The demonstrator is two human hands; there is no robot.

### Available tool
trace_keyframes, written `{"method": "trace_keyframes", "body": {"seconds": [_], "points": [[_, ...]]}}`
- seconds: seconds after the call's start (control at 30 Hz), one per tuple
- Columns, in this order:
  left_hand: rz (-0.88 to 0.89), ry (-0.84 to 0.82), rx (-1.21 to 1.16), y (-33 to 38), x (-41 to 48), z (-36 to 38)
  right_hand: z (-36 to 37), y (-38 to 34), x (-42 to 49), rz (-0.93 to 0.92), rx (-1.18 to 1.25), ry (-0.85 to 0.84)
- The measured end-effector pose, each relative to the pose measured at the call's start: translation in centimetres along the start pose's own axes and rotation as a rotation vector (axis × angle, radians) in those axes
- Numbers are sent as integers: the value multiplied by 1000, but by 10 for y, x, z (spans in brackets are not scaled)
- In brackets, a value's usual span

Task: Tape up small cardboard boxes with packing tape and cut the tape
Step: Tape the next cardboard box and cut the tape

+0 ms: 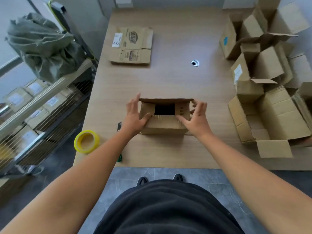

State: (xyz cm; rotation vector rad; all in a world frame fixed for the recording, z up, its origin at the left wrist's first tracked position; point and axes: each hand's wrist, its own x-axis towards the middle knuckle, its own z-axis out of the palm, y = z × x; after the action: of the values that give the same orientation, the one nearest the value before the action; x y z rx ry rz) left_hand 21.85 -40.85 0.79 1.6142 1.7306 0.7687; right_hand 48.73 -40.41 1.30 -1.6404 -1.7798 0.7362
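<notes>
A small cardboard box [164, 125] stands on the wooden table [168, 81] in front of me, its top partly folded with a dark gap in the middle. My left hand [135, 115] presses on the box's left flap, fingers spread. My right hand [194, 117] holds the right flap and the near flap, thumb on top. A yellow roll of packing tape [87, 141] lies near the table's left front corner. A dark cutter [119, 127] lies just left of my left wrist, mostly hidden.
A pile of open cardboard boxes [270, 98] fills the table's right side. Flattened cardboard [133, 46] lies at the far left. A cable hole [195, 63] is in the tabletop. A wire shelf [42, 107] with parcels and a green sack [42, 44] stand to the left.
</notes>
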Motion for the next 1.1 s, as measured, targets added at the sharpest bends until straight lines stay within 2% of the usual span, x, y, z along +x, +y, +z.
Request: {"method": "trace_keyframes", "body": {"seconds": [0.13, 0.2, 0.27, 0.33, 0.43, 0.57, 0.63, 0.7, 0.73, 0.77, 0.83, 0.87, 0.97, 1.1], "points": [[51, 95, 11, -6, -3, 14, 12, 4, 4, -100, -36, 113], [24, 104, 6, -7, -8, 19, 13, 1, 10, -165, -93, -3], [-32, 101, -31, -6, -11, 25, 15, -1, 14, -219, -331, -159], [-101, 130, -52, -1, -10, 30, 21, -6, 12, -242, -514, -191], [-138, 120, -92, 11, -6, 36, 40, -26, 6, -252, -587, -232], [-162, 38, -308, 1, -19, 8, 56, -36, 2, -193, -691, -273], [-270, 187, -151, -36, -37, -26, 56, -37, 2, -174, -700, -285], [-478, 396, 87, -82, -63, -61, 55, -39, 1, -163, -702, -272], [-563, 411, 199, -104, -75, -76, 56, -41, 1, -157, -701, -257], [-605, 323, 329, -125, -87, -86, 57, -43, 0, -152, -698, -246], [-565, 30, 565, -161, -106, -94, 58, -48, 1, -135, -682, -240], [-494, -34, 633, -174, -110, -96, 57, -49, 2, -120, -668, -241], [-332, 39, 611, -177, -106, -105, 55, -50, 5, -76, -605, -250], [-132, 117, 497, -125, -83, -119, 55, -50, 8, -25, -488, -234]]}}
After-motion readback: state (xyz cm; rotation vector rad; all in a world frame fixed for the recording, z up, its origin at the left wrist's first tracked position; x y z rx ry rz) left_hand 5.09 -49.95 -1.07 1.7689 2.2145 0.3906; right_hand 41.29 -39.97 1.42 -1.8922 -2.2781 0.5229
